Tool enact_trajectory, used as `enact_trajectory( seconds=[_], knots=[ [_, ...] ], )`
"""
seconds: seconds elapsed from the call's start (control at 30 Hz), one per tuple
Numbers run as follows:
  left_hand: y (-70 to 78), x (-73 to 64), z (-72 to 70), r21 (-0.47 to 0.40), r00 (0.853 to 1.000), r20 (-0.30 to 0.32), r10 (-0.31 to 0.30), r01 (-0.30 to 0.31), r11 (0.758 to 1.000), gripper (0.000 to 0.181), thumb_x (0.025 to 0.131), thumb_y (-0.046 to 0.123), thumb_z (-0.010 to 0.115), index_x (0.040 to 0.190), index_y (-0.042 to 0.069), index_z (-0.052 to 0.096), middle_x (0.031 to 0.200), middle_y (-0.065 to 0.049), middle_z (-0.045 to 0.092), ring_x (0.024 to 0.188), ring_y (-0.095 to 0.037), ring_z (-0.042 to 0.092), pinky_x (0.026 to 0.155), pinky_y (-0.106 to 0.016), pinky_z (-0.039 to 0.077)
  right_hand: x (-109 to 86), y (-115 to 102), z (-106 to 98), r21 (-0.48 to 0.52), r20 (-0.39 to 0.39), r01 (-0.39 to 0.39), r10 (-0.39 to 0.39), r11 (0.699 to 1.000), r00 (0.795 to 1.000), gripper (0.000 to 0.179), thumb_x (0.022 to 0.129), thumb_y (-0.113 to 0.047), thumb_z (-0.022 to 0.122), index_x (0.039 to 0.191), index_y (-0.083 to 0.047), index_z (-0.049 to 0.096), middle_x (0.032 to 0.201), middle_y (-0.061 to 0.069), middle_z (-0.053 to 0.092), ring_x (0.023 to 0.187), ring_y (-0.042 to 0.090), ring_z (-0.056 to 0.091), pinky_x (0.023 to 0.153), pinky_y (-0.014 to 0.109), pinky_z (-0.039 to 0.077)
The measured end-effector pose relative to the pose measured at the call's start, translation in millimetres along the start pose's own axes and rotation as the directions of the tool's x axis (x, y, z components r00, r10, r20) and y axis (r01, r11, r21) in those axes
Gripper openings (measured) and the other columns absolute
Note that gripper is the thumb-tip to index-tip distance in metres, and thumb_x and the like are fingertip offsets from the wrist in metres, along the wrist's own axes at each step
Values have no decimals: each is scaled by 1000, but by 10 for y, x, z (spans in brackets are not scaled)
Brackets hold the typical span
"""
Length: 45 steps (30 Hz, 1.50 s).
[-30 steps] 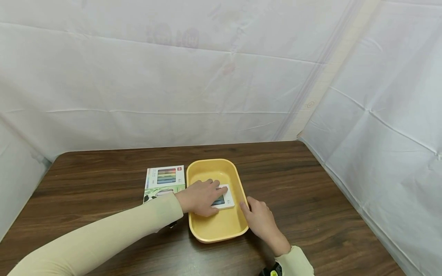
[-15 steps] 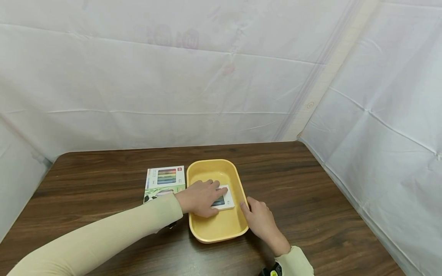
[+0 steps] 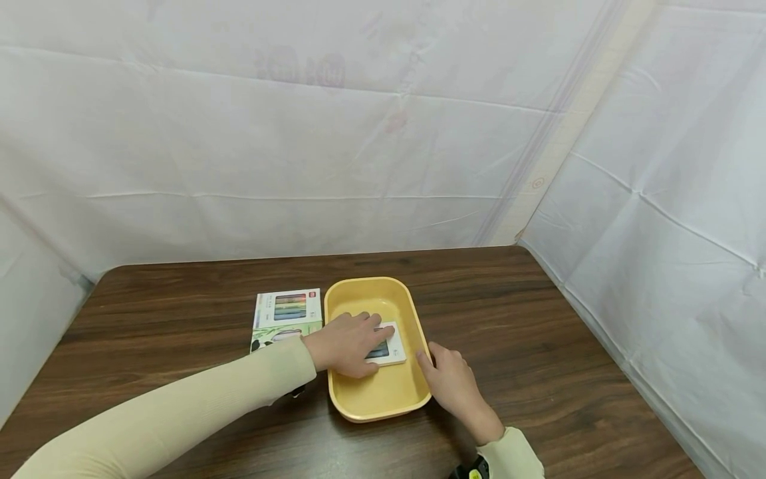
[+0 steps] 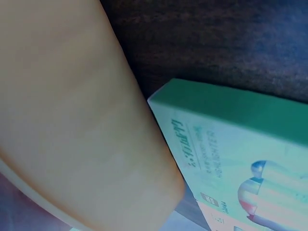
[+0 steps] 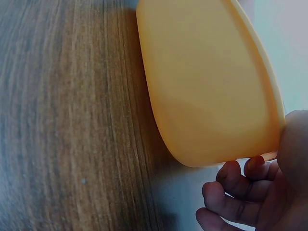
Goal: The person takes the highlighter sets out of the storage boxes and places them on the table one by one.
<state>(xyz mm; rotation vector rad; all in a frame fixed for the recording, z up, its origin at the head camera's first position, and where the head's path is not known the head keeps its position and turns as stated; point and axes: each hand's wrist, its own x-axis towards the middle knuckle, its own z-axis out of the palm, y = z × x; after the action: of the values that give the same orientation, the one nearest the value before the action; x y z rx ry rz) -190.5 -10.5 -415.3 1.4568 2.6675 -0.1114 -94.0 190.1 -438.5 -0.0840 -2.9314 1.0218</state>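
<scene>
My left hand (image 3: 349, 344) rests over a flat white box (image 3: 393, 346) with a dark window, inside a yellow plastic basin (image 3: 380, 396). Its fingers lie spread across the box top, and the thumb sits at the near edge. Most of the box is hidden under the palm. My right hand (image 3: 453, 380) grips the basin's right rim, thumb over the inner side and fingers outside; the right wrist view shows those fingers (image 5: 231, 179) against the outer wall. Left of the basin lie a white box (image 3: 262, 309) with a window of coloured pens and a green highlighter box (image 4: 231, 110).
Everything stands on a dark wood-grain table (image 3: 179, 299). White sheeting (image 3: 269, 146) hangs behind it and along the right side. The green box's corner lies right beside the basin's outer wall in the left wrist view. My left forearm partly covers that box.
Both hands, the basin and the boxes keep their places. The head view has only shifted very slightly.
</scene>
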Motion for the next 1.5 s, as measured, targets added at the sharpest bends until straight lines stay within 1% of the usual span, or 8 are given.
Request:
enact_trajectory(
  seconds=[0.23, 0.47, 0.7, 0.87, 1.0, 1.17, 1.33, 1.5],
  knots=[
    [5, -11, -10, 10, 1000, -18, 9, -9, 1000, 60, 88, 50, 54, 141, 23, 44, 124, -4, 53, 104, -19, 53, 78, -38, 45, 2, 12, 6, -14, -3, -2, 2, 1000, 1000, 24, 99, -26, 50, 82, -11, 57, 59, -1, 47, 52, 10, 46, 48, 26, 37],
    [-5, -9, -12, 20, 999, -36, 16, -15, 1000, 61, 87, 51, 54, 140, 23, 44, 127, -5, 52, 110, -20, 52, 87, -41, 44, 11, 20, 11, -13, 5, -7, 8, 1000, 1000, 23, 99, -27, 50, 83, -12, 57, 60, -1, 47, 52, 10, 47, 48, 26, 37],
    [-2, -11, -40, 8, 998, -51, 29, -29, 1000, 61, 87, 51, 54, 140, 23, 44, 129, -6, 52, 112, -21, 51, 90, -43, 44, 22, 33, 20, -24, -4, -8, 8, 1000, 1000, 24, 99, -27, 50, 81, -12, 56, 59, -1, 47, 52, 10, 47, 48, 27, 37],
    [-8, -22, -49, -6, 997, -70, 29, -29, 1000, 63, 86, 51, 54, 141, 22, 44, 131, -7, 51, 115, -21, 50, 92, -44, 43, 18, 43, 17, -29, -9, 6, -6, 1000, 1000, 24, 99, -27, 50, 84, -10, 58, 59, -1, 47, 52, 11, 47, 48, 27, 37],
    [-16, -38, -50, 1, 996, -85, 31, -31, 1000, 64, 86, 52, 53, 142, 22, 43, 133, -7, 50, 117, -22, 50, 94, -44, 42, 14, 27, 11, -21, -8, 8, -8, 1000, 1000, 23, 99, -26, 50, 84, -10, 59, 59, -1, 48, 52, 10, 47, 48, 27, 37],
    [-26, -42, -46, 22, 992, -115, 43, -41, 999, 65, 86, 52, 52, 143, 22, 43, 131, -5, 50, 116, -20, 50, 92, -43, 42, 14, 18, 7, -12, -3, 8, -8, 1000, 1000, 23, 99, -26, 51, 86, -10, 60, 60, -1, 48, 53, 10, 47, 48, 27, 38],
    [-28, -50, -56, 26, 987, -149, 53, -49, 998, 64, 85, 52, 53, 142, 22, 44, 127, -5, 51, 112, -20, 50, 90, -42, 42, 18, 21, 11, -21, -8, 11, -11, 1000, 1000, 22, 98, -26, 51, 84, -10, 59, 60, -1, 48, 53, 10, 47, 49, 27, 38],
    [-31, -63, -68, 26, 984, -168, 60, -56, 998, 64, 85, 53, 53, 141, 22, 45, 126, -5, 52, 111, -20, 50, 90, -42, 42, 18, 20, 13, -25, -11, 13, -13, 1000, 1000, 22, 98, -26, 52, 85, -10, 59, 60, -1, 48, 53, 10, 47, 49, 27, 37]
  ],
)
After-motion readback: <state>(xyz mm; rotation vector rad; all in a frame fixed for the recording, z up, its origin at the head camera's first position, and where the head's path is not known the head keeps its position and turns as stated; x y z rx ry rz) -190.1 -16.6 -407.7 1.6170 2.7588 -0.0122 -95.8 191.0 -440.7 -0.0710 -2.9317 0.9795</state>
